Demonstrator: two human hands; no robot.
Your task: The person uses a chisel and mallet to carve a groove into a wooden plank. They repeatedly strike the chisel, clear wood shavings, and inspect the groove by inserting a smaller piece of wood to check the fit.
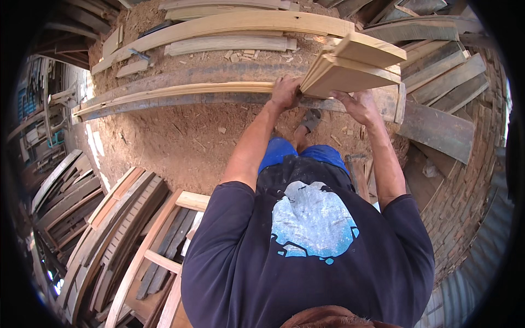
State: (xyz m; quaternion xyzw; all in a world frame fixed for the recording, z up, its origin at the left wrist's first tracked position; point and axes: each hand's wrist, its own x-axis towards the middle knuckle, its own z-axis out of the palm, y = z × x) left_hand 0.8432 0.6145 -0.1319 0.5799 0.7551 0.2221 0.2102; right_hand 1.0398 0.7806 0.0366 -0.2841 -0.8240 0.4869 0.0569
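A stack of pale wooden boards [350, 76] stands tilted over the right part of a long wooden workbench [224, 71]. My left hand [286, 93] is closed at the stack's left edge, its fingertips partly hidden behind the wood. The lower near edge of the stack rests against my right hand [358, 106], with the thumb along it and the other fingers curled below. Long thin wooden strips [180, 89] run along the bench's near side and reach my left hand. Whether that hand also touches the strips, I cannot tell.
Beyond the bench lie a long curved plank [219, 27], shorter boards [229, 45] and a small metal tool [139, 53]. Lumber is piled at right [448, 76] and lower left [109, 229]. A wooden frame [158, 259] stands close behind my left side. Shavings cover the dirt floor [180, 142].
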